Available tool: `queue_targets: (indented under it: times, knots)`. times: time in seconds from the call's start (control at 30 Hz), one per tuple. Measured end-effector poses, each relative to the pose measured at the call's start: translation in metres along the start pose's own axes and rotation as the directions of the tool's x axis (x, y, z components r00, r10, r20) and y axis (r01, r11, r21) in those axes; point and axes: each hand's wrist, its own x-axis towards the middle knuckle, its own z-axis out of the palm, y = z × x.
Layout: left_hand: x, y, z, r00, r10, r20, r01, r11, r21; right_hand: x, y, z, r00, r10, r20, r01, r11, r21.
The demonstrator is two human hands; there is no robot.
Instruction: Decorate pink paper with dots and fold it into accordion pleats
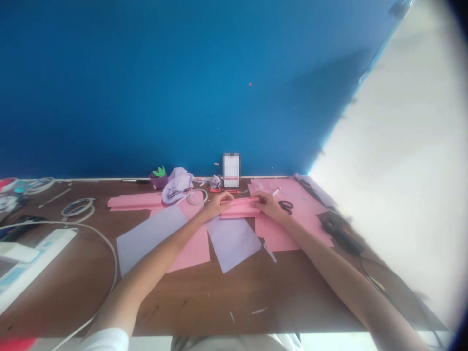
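Now you are holding a folded pink paper strip (241, 208) with both hands, near the middle of the far edge of the table (219, 297). Your left hand (215, 204) is pinching its left end and your right hand (268, 204) is pinching its right end, fingers curled tight on the paper.

Black scissors (286, 205) are lying just beside your right hand. A ring of tape (197, 196) is sitting near your left hand. A phone (231, 169) is leaning on the blue wall (183, 87) just behind the strip. Flat pink sheets (288, 229) and a lilac sheet (234, 241) are lying under and between your arms, some overlapping. A crumpled lilac paper (177, 184) is sitting by the far edge, left of the tape.

The paper is looking thin and smooth, with long straight folds. The table is looking brown and wood-like.
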Motion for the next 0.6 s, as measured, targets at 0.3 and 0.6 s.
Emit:
queue_targets:
  times: [0.3,0.6]
  knots:
    - [0.001,-0.006,0.001,0.999,-0.02,-0.035,0.019,1.0,-0.018,0.003,0.007,0.001,0.999,-0.014,-0.031,0.014,1.0,0.004]
    - [0.002,-0.012,-0.001,0.998,-0.01,-0.067,0.008,1.0,-0.022,0.004,0.013,0.0,0.999,-0.031,-0.028,0.032,0.998,0.057]
